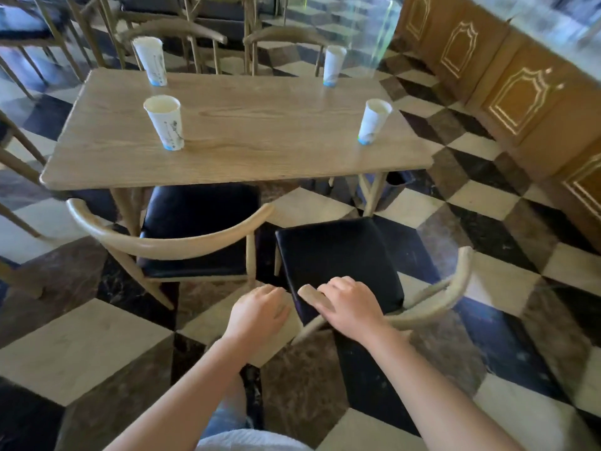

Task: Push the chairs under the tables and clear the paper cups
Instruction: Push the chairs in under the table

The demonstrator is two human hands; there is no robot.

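Several white paper cups stand upright on the wooden table, one near each corner, such as the near left cup and the near right cup. The left chair has its black seat partly under the table's near edge. The right chair stands pulled out and angled, clear of the table. My right hand lies curled over the left end of that chair's curved backrest. My left hand is just left of that end, palm down with fingers curled. What is under it is hidden.
Two more wooden chairs stand at the table's far side, and other chair frames crowd the left edge. A panelled wooden counter runs along the right. The floor is chequered tile. A dark bin sits under the table's right end.
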